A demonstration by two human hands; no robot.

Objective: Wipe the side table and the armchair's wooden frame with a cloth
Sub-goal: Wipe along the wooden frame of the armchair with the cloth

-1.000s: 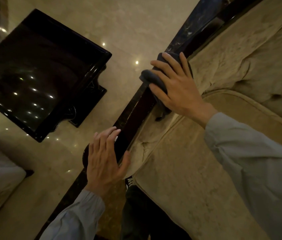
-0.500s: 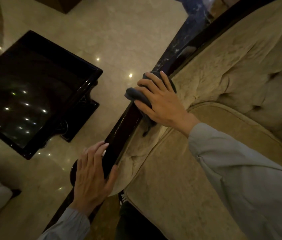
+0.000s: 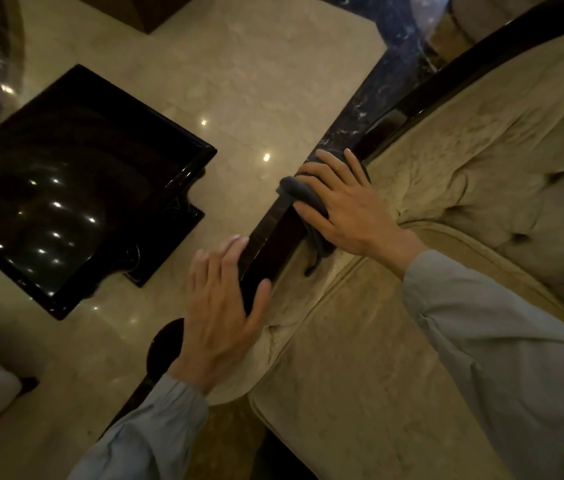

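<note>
Cloth, dark grey and bunched, sits on the top edge of the armchair's wooden frame, on the armrest rail, pinned under your right hand. Your fingers lie spread and fairly straight over it, pressing down rather than clutching; a loose tail hangs off the inner side onto the upholstery. It looks soft and limp, so it will fold and slide readily on that glossy lacquer. Keep your palm flat over the thick middle of the wad, not the dangling end, or it will likely roll out from under you.

Your left hand rests nearer you on the same rail, fingers extended across the wood and thumb on the cushion side, gripping nothing, only steadying. The rail itself is narrow, hard and polished, so expect the cloth to skate; wrapping it over both edges would probably clean better.

The side table stands well apart to the left on the marble floor, its dark top reflecting ceiling lights; whether it is already wiped is hard to judge in this dim light.
</note>
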